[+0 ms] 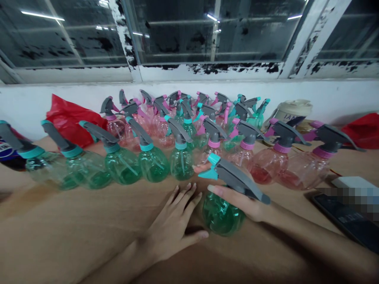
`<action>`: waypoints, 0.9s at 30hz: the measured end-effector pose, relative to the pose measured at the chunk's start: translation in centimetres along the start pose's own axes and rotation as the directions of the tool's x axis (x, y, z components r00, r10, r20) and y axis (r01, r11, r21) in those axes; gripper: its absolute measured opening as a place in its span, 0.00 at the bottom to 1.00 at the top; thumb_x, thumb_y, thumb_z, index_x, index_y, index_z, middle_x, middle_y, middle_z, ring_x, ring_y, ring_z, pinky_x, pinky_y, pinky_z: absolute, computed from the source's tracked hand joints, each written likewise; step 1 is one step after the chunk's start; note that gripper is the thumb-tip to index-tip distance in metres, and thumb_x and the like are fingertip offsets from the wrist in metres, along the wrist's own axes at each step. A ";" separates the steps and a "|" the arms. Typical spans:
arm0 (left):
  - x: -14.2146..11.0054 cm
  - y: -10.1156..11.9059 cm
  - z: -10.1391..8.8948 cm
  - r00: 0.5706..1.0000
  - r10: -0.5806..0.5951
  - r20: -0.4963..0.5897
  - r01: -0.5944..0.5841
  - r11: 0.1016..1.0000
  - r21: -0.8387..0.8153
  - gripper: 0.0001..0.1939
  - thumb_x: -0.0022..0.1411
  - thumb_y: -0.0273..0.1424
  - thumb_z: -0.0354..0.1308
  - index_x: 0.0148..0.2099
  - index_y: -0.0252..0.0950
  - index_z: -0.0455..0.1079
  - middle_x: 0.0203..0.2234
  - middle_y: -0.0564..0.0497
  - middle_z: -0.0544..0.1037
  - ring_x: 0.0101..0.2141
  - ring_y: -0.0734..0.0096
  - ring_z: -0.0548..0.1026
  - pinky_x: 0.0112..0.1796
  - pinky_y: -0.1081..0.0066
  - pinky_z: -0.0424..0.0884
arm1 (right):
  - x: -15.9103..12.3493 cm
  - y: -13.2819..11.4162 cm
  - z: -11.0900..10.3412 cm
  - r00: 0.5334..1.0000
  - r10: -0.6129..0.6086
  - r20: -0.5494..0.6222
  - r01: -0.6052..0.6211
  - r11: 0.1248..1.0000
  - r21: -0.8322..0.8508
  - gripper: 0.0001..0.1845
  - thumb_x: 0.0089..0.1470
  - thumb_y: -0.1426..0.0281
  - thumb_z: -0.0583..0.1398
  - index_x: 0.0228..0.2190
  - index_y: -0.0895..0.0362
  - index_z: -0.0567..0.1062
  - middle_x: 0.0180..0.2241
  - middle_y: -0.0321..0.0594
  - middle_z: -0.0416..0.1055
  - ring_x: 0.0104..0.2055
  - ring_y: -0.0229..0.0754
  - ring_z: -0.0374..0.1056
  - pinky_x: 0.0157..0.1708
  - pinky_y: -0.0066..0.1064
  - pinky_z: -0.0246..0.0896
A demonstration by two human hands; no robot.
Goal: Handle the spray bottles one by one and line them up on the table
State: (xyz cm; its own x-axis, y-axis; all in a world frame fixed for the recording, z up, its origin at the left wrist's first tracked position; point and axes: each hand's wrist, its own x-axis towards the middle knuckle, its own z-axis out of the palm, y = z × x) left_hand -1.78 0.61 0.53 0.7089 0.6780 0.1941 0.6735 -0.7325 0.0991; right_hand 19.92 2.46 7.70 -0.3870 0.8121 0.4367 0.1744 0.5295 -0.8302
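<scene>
My right hand is closed around the neck of a green spray bottle, just under its grey head with a teal nozzle and trigger. The bottle is close to the tabletop; I cannot tell whether its base touches. Left of it, my left hand lies flat on the wooden table, fingers stretched out and holding nothing. Beyond both hands stands a front row of spray bottles. Green ones with teal collars fill its left part, and pink ones with pink collars its right part.
More pink and green spray bottles crowd behind the row. Red plastic bags lie at the back left and far right. A pale container stands at the back right. A phone lies on the right. Windows rise behind.
</scene>
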 end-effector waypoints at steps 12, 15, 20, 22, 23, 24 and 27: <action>0.3 0.1 -0.4 1.000 0.001 0.029 0.000 1.000 -0.014 0.39 0.63 0.53 0.51 0.66 0.31 0.53 0.61 0.37 0.61 0.62 0.47 0.55 0.58 0.46 0.53 | 0.0 -0.1 0.2 0.999 -0.019 -0.039 0.018 1.000 -0.003 0.05 0.55 0.65 0.59 0.30 0.52 0.72 0.27 0.33 0.69 0.28 0.37 0.67 0.30 0.31 0.64; 0.3 0.1 -0.3 1.000 0.004 0.019 -0.004 1.000 -0.004 0.39 0.63 0.52 0.51 0.66 0.30 0.53 0.62 0.36 0.59 0.61 0.48 0.56 0.57 0.47 0.54 | 0.1 -0.2 0.2 1.000 -0.011 -0.025 0.011 1.000 0.002 0.06 0.54 0.64 0.60 0.34 0.51 0.75 0.30 0.34 0.72 0.29 0.38 0.69 0.31 0.33 0.65; 0.3 0.2 -0.4 1.000 0.012 -0.006 -0.012 1.000 0.014 0.39 0.63 0.51 0.53 0.66 0.30 0.51 0.63 0.36 0.56 0.61 0.48 0.57 0.58 0.48 0.54 | -0.1 -0.1 0.4 0.998 -0.011 -0.068 0.012 1.000 0.019 0.18 0.53 0.64 0.61 0.47 0.50 0.74 0.37 0.37 0.75 0.34 0.42 0.71 0.36 0.37 0.67; 0.3 0.2 -0.3 1.000 0.016 -0.023 -0.016 1.000 0.010 0.40 0.63 0.51 0.53 0.66 0.30 0.50 0.63 0.36 0.56 0.61 0.49 0.56 0.58 0.49 0.54 | -0.3 -0.1 0.5 0.996 0.005 -0.084 -0.004 1.000 0.005 0.20 0.53 0.65 0.61 0.49 0.50 0.73 0.36 0.38 0.76 0.34 0.42 0.71 0.36 0.37 0.68; 0.3 0.2 -0.3 0.999 0.017 -0.033 -0.016 1.000 0.008 0.40 0.63 0.51 0.53 0.66 0.31 0.49 0.63 0.36 0.56 0.61 0.49 0.56 0.58 0.49 0.53 | -0.4 -0.1 0.5 0.996 0.017 -0.082 -0.017 1.000 0.002 0.20 0.53 0.65 0.61 0.49 0.51 0.73 0.36 0.38 0.76 0.34 0.43 0.71 0.36 0.37 0.68; 0.3 0.1 -0.3 0.999 0.017 -0.040 -0.017 1.000 0.007 0.40 0.63 0.51 0.53 0.67 0.31 0.48 0.63 0.36 0.56 0.62 0.49 0.56 0.58 0.49 0.53 | -0.4 -0.1 0.5 0.996 0.026 -0.081 -0.026 1.000 0.003 0.20 0.53 0.65 0.61 0.49 0.51 0.73 0.36 0.38 0.76 0.34 0.43 0.72 0.36 0.37 0.68; 0.2 0.1 -0.1 0.999 0.024 -0.043 -0.023 1.000 0.012 0.40 0.63 0.51 0.53 0.67 0.31 0.47 0.63 0.36 0.56 0.62 0.49 0.56 0.58 0.49 0.53 | -0.5 0.0 0.4 0.997 0.019 -0.076 -0.017 1.000 0.019 0.20 0.54 0.65 0.61 0.49 0.51 0.73 0.37 0.38 0.77 0.36 0.43 0.73 0.38 0.36 0.69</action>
State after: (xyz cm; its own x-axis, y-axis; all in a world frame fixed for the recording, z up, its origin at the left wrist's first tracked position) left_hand -1.59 0.68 0.73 0.7153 0.6571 0.2380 0.6592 -0.7474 0.0825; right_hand 19.70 1.97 7.36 -0.3134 0.8382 0.4464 0.1640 0.5108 -0.8439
